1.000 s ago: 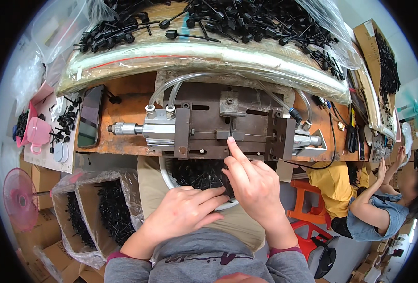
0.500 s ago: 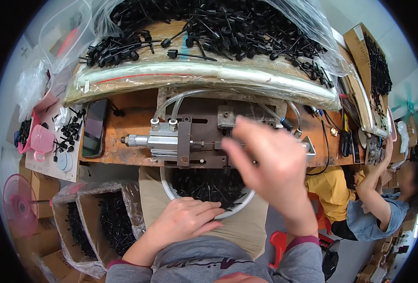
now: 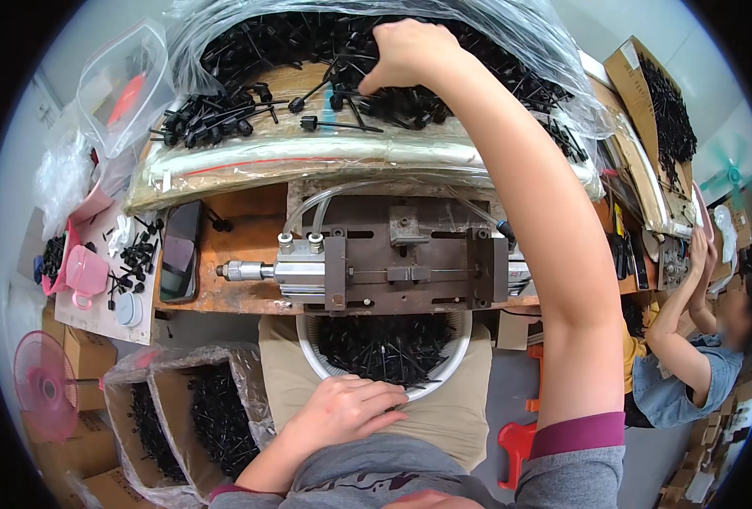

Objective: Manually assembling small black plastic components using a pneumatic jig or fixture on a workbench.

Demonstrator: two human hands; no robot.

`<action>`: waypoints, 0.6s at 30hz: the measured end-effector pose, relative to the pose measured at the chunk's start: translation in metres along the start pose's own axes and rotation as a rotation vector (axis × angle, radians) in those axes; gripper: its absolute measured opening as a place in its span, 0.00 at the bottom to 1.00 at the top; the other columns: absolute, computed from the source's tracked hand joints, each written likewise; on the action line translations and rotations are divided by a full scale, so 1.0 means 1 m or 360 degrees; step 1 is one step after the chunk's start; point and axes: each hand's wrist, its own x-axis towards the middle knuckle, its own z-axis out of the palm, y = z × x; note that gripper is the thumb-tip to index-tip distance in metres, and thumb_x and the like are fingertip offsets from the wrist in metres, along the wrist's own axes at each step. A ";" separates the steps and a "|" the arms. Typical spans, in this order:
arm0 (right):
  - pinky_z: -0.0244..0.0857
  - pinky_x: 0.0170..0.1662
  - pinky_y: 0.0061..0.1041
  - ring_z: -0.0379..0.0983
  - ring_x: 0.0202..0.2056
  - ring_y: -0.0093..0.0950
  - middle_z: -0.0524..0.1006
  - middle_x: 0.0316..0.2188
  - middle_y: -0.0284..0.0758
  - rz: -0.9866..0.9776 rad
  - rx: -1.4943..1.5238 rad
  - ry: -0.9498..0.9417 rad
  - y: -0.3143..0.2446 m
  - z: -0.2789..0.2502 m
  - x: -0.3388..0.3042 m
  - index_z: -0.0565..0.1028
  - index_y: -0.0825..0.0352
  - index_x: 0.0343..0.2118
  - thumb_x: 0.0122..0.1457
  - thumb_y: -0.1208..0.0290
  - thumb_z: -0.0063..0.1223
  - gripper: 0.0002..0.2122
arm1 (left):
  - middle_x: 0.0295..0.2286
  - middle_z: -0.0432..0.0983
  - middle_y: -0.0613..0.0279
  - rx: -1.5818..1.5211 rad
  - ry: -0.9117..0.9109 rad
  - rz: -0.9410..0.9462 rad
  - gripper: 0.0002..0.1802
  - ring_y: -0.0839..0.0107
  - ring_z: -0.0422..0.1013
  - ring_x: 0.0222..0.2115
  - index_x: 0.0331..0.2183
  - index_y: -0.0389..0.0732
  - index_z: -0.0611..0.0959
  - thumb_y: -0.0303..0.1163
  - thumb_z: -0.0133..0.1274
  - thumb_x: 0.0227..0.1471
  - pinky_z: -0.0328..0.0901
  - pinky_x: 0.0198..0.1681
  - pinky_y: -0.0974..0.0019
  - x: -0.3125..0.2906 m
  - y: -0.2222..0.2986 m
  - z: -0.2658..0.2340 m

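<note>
My right hand [image 3: 416,53] reaches far forward over the bench into a big heap of black plastic parts with thin stems [image 3: 265,42]. Its thumb and index finger are spread apart among the parts; the other fingertips are hidden. My left hand [image 3: 346,414] lies with outstretched fingers at the near rim of a white basket [image 3: 311,349] on my lap. Similar black parts [image 3: 388,348] fill that basket. Between basket and heap stands a metal pneumatic fixture [image 3: 376,229], with a cylinder at its left and small jaws [image 3: 408,274] in the middle.
A phone [image 3: 181,250], pink cup [image 3: 86,270] and loose black parts lie at left. Below them stand plastic-lined boxes of parts [image 3: 181,416] and a pink fan [image 3: 47,386]. Air hoses [image 3: 308,202] arch behind the fixture. At right, a co-worker [image 3: 690,360] sits near a red stool [image 3: 516,450].
My right hand has moved from above the fixture forward into the heap. A black part hanging at the fixture's jaws is no longer there. My left hand stays by the basket rim.
</note>
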 end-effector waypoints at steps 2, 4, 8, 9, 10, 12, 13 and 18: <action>0.70 0.49 0.34 0.76 0.45 0.36 0.79 0.40 0.40 -0.0055 0.0165 0.0127 0.015 0.014 0.000 0.74 0.64 0.50 0.37 0.53 0.65 0.34 | 0.31 0.82 0.64 -0.0014 0.0007 0.0000 0.10 0.68 0.77 0.25 0.30 0.42 0.85 0.36 0.64 0.45 0.71 0.28 0.68 -0.002 -0.001 0.001; 0.69 0.49 0.33 0.75 0.44 0.38 0.79 0.41 0.42 -0.0142 0.0306 0.0063 0.025 0.012 -0.009 0.72 0.63 0.52 0.36 0.58 0.64 0.35 | 0.30 0.82 0.64 -0.0006 0.0010 -0.0003 0.10 0.68 0.77 0.24 0.30 0.42 0.85 0.36 0.64 0.45 0.71 0.27 0.68 -0.004 -0.004 0.001; 0.66 0.53 0.35 0.72 0.48 0.40 0.75 0.45 0.44 -0.0480 0.0432 0.0101 0.050 0.014 -0.019 0.72 0.63 0.51 0.40 0.60 0.68 0.32 | 0.30 0.81 0.64 0.0015 0.0012 -0.0023 0.10 0.68 0.77 0.24 0.29 0.42 0.85 0.36 0.64 0.45 0.71 0.27 0.68 -0.009 -0.006 0.002; 0.65 0.54 0.35 0.71 0.49 0.40 0.74 0.46 0.44 -0.0511 0.0470 0.0099 0.056 0.013 -0.024 0.72 0.63 0.51 0.41 0.59 0.68 0.32 | 0.30 0.81 0.64 0.0013 0.0013 -0.0018 0.10 0.68 0.77 0.24 0.29 0.42 0.85 0.36 0.64 0.45 0.71 0.27 0.68 -0.009 -0.007 0.004; 0.65 0.54 0.35 0.70 0.50 0.40 0.74 0.46 0.44 -0.0544 0.0508 0.0096 0.060 0.013 -0.028 0.72 0.62 0.51 0.41 0.58 0.69 0.31 | 0.30 0.81 0.64 0.0012 0.0014 -0.0014 0.10 0.68 0.77 0.24 0.29 0.42 0.85 0.36 0.64 0.45 0.71 0.27 0.68 -0.009 -0.007 0.005; 0.65 0.51 0.33 0.71 0.46 0.37 0.74 0.46 0.38 -0.0564 0.0531 0.0155 0.064 0.016 -0.034 0.73 0.61 0.50 0.44 0.58 0.69 0.29 | 0.30 0.81 0.64 0.0017 0.0013 -0.0003 0.09 0.68 0.77 0.24 0.29 0.42 0.84 0.36 0.63 0.45 0.71 0.27 0.68 -0.008 -0.008 0.008; 0.66 0.50 0.33 0.71 0.45 0.36 0.74 0.45 0.37 -0.0547 0.0615 0.0164 0.065 0.016 -0.037 0.73 0.61 0.50 0.45 0.59 0.69 0.28 | 0.30 0.81 0.64 0.0024 0.0011 0.0004 0.09 0.68 0.77 0.24 0.29 0.42 0.84 0.36 0.63 0.45 0.71 0.27 0.68 -0.008 -0.009 0.010; 0.66 0.45 0.31 0.70 0.39 0.31 0.75 0.41 0.32 -0.0550 0.0557 0.0245 0.078 0.014 -0.041 0.75 0.62 0.47 0.46 0.62 0.67 0.24 | 0.30 0.81 0.64 0.0018 -0.0001 0.0034 0.09 0.68 0.76 0.24 0.29 0.41 0.84 0.35 0.63 0.46 0.70 0.27 0.68 -0.005 -0.011 0.013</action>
